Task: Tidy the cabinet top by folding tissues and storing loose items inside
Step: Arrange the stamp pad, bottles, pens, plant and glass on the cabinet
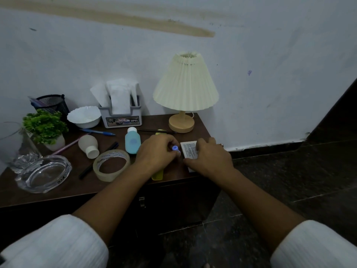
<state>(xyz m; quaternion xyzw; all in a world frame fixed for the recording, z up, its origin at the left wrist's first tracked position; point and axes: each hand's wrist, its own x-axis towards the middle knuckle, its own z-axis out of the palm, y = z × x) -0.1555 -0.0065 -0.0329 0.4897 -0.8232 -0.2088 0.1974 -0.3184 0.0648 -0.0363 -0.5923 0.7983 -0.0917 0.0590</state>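
At the lower left of the frame a glass ashtray (43,173) sits on the cabinet top (81,187), with a tape roll (111,165) just right of it. Tissues (119,97) stand in a grey holder (123,120) behind, by the wall. At centre the left grip (157,151) curls round a small blue-capped thing (174,147), perhaps a tube. The right grip (209,157) clasps a white printed box (190,149) at the cabinet's right edge.
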